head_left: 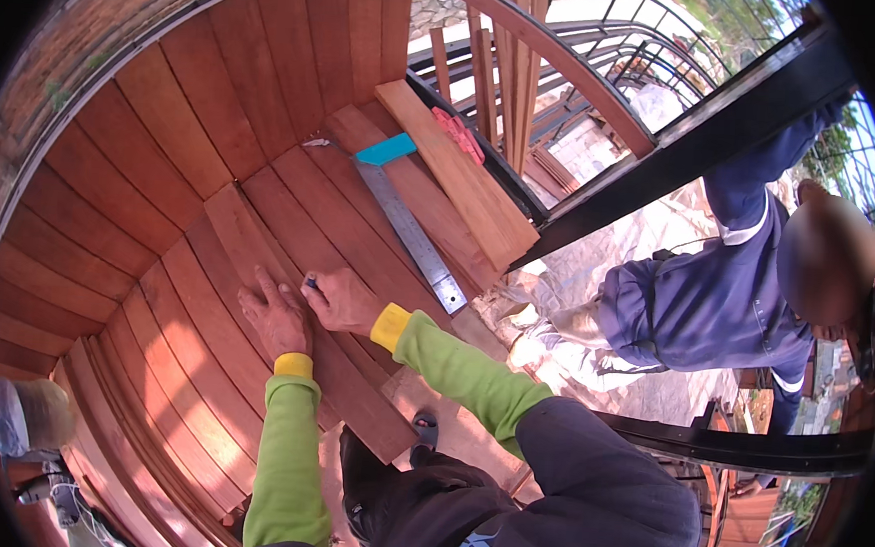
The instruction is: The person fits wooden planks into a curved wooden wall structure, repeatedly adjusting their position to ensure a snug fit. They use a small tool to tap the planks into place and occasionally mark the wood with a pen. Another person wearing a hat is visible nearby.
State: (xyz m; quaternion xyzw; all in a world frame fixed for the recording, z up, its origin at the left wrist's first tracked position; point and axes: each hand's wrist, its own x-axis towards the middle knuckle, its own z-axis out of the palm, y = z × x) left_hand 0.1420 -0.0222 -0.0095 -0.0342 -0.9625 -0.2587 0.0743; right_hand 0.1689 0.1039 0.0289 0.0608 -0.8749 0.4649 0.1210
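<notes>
A loose reddish-brown wooden plank (365, 399) lies across the planked surface (190, 304), stretching from the back wall towards my body. My left hand (277, 316) rests flat on this plank, fingers stretched out. Just to its right, my right hand (344, 302) is closed around a small dark pen-like stick (311, 284), its tip hard to make out. Farther right lies a square (407, 227) with a teal handle and a metal blade, touched by neither hand.
Another loose board (458, 180) lies at the right edge, beside a red object (456, 134). A curved plank wall (184, 83) rises at the back. A dark metal beam (686, 138) crosses the right, where a co-worker (703, 280) stands. At far left sits a translucent container (28, 416).
</notes>
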